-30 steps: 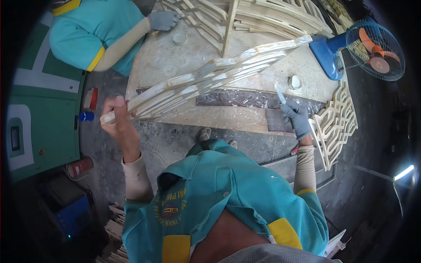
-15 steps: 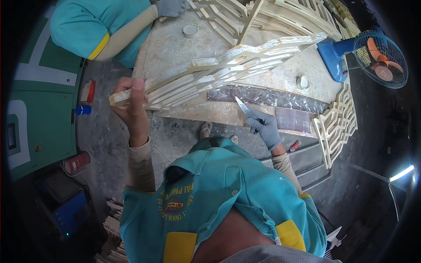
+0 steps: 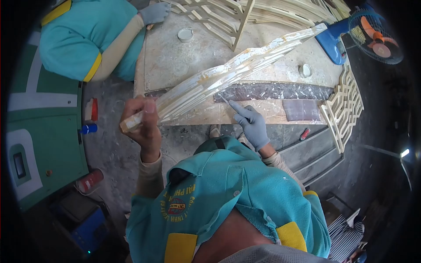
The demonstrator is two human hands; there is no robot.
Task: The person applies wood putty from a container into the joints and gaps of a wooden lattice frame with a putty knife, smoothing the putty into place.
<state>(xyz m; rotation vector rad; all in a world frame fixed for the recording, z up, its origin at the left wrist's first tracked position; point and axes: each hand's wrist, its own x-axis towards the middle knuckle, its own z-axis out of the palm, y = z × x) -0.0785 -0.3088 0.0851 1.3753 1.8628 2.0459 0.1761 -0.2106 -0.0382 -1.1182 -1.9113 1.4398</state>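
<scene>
My left hand (image 3: 142, 120), bare, is closed round the near end of a long wooden lattice piece (image 3: 210, 79). White filler-like smears run along the piece's upper edge. It slants up across the table (image 3: 162, 65), its far end by the fan's base. Gloved in grey, my right hand (image 3: 252, 127) grips a knife (image 3: 224, 100), index finger stretched along it. Only a thin part of the blade shows, its tip close to the dark strip (image 3: 272, 92) and below the lattice. The handle is hidden in my palm.
Two small round tubs, a left one (image 3: 185, 35) and a right one (image 3: 305, 70), stand on the table. A blue fan (image 3: 376, 37) is at the far right. Lattice panels (image 3: 344, 109) lie at the right edge. Across the table, a co-worker's gloved hand (image 3: 155, 13) touches another lattice (image 3: 210, 19).
The lattice piece has turned edge-up and its near end has shifted right and toward me with my left hand. My right hand and the knife have moved slightly left.
</scene>
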